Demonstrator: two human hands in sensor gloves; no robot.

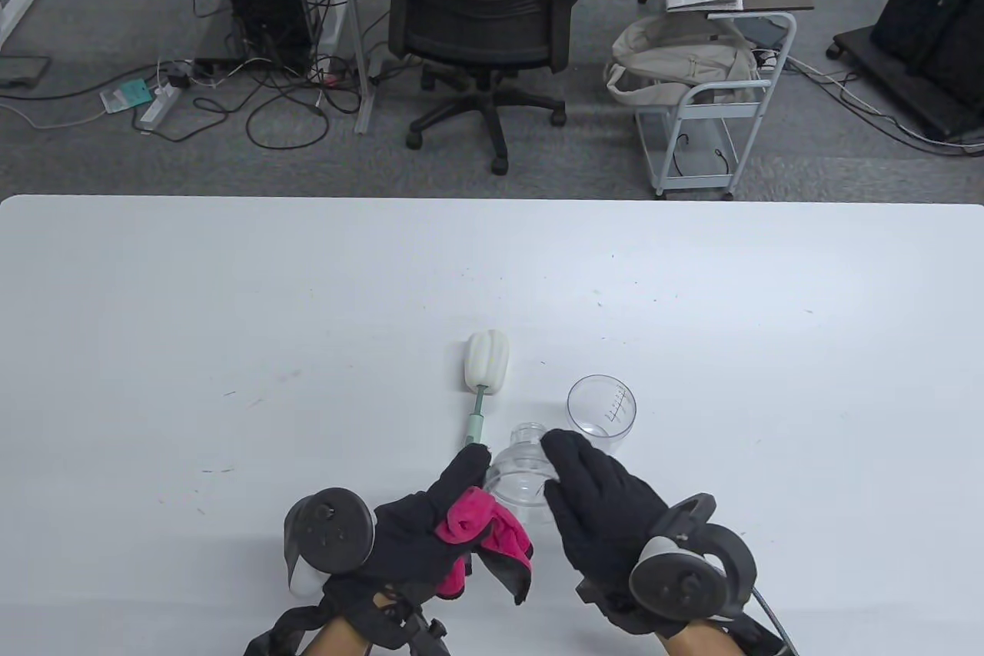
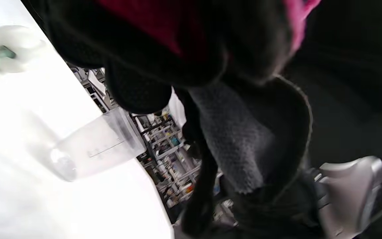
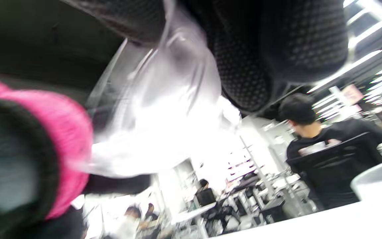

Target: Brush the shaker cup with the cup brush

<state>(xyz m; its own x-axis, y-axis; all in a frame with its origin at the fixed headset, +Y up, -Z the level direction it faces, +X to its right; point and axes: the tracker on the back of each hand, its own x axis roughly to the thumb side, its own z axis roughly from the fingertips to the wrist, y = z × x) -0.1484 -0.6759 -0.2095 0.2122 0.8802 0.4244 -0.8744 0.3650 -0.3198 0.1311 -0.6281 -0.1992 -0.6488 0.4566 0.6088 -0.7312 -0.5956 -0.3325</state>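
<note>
- White table (image 1: 231,287), office floor beyond; listed near to far.
- Left hand (image 1: 419,529): fingers curled around a pink-and-grey cloth (image 1: 492,537), fingertips touching the brush handle's near end.
- Right hand (image 1: 603,506): fingers wrapped over a clear domed shaker part (image 1: 523,475), gripping it.
- Shaker cup (image 1: 602,407): upright, just beyond the right hand. Thin clear plastic; likely light, smooth, tips easily. Hold around the wall.
- Cup brush (image 1: 483,383): flat on the table, foam head far. Soft head, stiff green stem; take by the handle.
- Office chair (image 1: 484,10), cart (image 1: 715,87): far background.
</note>
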